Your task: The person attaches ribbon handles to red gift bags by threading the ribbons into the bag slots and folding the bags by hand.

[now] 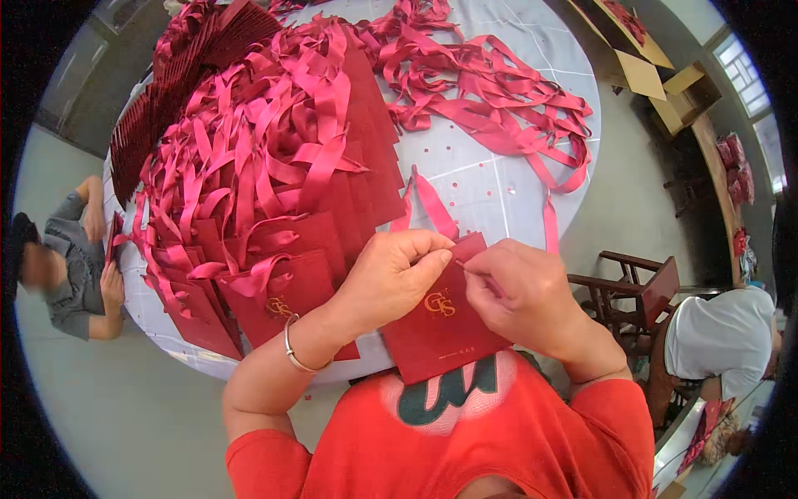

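Observation:
A dark red paper gift bag [440, 337] with a gold emblem lies flat at the near edge of the table, in front of my chest. My left hand [391, 274] pinches at its top edge, thumb against forefinger. A pink-red ribbon [432, 202] runs from the top of this bag out onto the table. At the bag's upper right corner, my right hand [524, 287] has its fingers curled and closed; whatever small bit sits between those fingertips is too small to name. Left of my hands is a big heap of similar bags with ribbon handles [274, 150].
Loose ribbons [490, 100] are spread over the far right of the round white-covered table [490, 195]. One person [79, 258] handles a red bag at the left. Another person [719, 341] sits at the right, beyond a wooden stool [636, 291]. Open cardboard boxes [677, 96] stand at upper right.

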### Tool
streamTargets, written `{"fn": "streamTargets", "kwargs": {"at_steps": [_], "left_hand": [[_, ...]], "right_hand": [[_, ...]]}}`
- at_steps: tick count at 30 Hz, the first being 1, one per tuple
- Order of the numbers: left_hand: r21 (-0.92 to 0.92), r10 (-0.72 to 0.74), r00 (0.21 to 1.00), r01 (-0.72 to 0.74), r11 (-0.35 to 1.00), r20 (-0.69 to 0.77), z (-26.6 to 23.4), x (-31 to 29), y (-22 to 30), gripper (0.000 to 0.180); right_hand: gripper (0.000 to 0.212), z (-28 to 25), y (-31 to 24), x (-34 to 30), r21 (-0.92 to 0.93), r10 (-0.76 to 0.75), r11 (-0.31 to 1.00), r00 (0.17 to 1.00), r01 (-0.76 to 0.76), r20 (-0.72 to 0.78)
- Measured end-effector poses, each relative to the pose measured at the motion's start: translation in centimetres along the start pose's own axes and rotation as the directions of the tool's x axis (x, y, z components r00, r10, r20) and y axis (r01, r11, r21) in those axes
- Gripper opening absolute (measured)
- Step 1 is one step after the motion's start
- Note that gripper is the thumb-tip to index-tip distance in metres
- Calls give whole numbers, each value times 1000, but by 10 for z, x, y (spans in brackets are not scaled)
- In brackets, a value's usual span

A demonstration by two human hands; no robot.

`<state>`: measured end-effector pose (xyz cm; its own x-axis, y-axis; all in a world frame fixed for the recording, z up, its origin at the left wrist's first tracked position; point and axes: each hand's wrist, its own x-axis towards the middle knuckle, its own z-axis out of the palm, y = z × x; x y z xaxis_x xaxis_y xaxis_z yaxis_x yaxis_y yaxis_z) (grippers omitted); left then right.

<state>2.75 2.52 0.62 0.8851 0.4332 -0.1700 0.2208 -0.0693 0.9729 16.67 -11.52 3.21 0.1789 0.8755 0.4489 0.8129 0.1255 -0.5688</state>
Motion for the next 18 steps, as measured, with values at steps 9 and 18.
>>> {"fn": "streamTargets", "kwargs": {"at_steps": [9,18], "left_hand": [[107,35,999,-33,994,-21,2,1,0,17],[72,27,999,-26,997,-16,-2,0,0,18]], "right_hand": [[9,-8,-14,12,-222,106,973,981,-68,165],[8,-11,-8,15,30,192,980,969,-199,155]]}}
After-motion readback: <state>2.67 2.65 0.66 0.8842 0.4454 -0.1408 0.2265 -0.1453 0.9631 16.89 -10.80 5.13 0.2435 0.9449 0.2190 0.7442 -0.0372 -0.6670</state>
